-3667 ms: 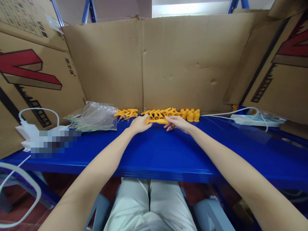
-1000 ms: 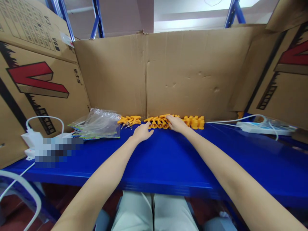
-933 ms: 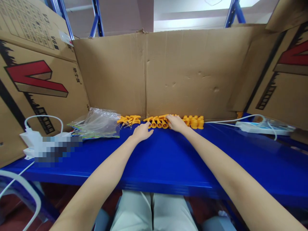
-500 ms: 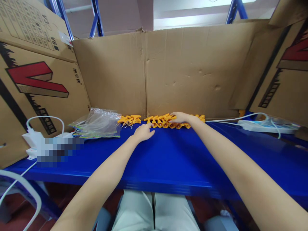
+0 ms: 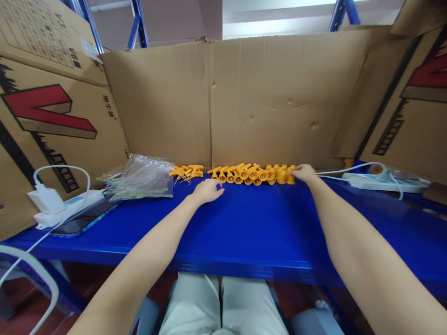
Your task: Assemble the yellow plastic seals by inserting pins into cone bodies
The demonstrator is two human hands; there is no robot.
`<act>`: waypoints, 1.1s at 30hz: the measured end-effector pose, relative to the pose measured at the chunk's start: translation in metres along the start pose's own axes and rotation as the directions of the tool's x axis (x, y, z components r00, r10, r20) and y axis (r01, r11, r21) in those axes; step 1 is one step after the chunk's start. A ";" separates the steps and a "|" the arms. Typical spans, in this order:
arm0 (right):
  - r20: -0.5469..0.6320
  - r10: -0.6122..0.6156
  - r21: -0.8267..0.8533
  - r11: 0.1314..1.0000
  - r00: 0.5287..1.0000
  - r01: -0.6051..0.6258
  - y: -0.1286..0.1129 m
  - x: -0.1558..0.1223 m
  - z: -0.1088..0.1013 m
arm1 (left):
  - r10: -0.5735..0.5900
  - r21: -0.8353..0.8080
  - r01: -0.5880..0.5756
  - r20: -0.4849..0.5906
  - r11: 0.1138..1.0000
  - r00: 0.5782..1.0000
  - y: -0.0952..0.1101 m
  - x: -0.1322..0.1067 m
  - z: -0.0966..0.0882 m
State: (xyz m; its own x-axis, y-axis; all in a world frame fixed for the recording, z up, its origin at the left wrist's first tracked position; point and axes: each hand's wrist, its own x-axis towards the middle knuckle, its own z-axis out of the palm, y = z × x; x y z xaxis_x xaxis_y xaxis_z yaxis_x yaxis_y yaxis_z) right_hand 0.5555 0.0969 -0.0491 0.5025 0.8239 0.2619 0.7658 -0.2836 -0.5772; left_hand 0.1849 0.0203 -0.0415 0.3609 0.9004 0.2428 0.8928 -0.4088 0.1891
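Observation:
Along the back of the blue table runs a row of yellow horn-shaped plastic pieces (image 5: 244,174), stacked with their flared mouths toward me. My left hand (image 5: 206,190) rests at the row's left end, palm down, thumb apart, holding nothing that I can see. At the right end stand several upright yellow cylindrical pieces (image 5: 282,175). My right hand (image 5: 304,172) has its fingers closed at the outermost of these; the fingertips are partly hidden. Left of the row lies a small pile of yellow pieces (image 5: 190,170) with little metal chains (image 5: 182,178).
Clear plastic bags (image 5: 143,179) lie left of the pile. Farther left are a white power strip with a plug (image 5: 49,200) and a phone (image 5: 84,218). Another power strip (image 5: 384,181) with cables lies right. Cardboard (image 5: 272,102) walls the blue table (image 5: 240,232) at back and sides.
My right hand has moved right, from the middle of the row to its right end, uncovering the stacked mouths. My left hand stays at about the same place.

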 end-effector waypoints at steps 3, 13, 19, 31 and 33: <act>0.010 0.024 0.036 0.999 1.000 -0.024 0.013 -0.010 0.014 | 0.005 0.005 -0.005 0.001 1.000 1.000 -0.001 0.000 0.000; 0.076 0.116 -0.146 0.984 0.990 -0.104 0.013 -0.025 0.012 | 0.006 -0.009 -0.006 -0.004 1.000 1.000 -0.002 0.000 0.001; 0.101 0.128 -0.205 0.973 0.987 -0.105 0.010 -0.031 0.005 | 0.007 -0.009 -0.007 -0.002 1.000 1.000 -0.002 0.000 0.001; 0.082 0.029 -0.280 0.960 0.996 -0.005 0.010 -0.051 -0.004 | -0.145 0.008 0.156 -0.310 0.988 0.939 -0.035 0.011 -0.007; 0.087 0.068 -0.303 0.952 0.994 -0.039 0.007 -0.053 -0.004 | -0.226 0.018 0.249 -0.364 0.968 0.904 -0.047 0.014 -0.009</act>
State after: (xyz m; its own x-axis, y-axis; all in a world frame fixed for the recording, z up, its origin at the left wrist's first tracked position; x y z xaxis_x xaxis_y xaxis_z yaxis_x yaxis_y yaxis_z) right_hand 0.5356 0.0495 -0.0637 0.5167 0.8422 0.1537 0.8314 -0.4508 -0.3250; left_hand 0.1459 0.0510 -0.0382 0.0266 0.8521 0.5227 0.9592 -0.1689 0.2265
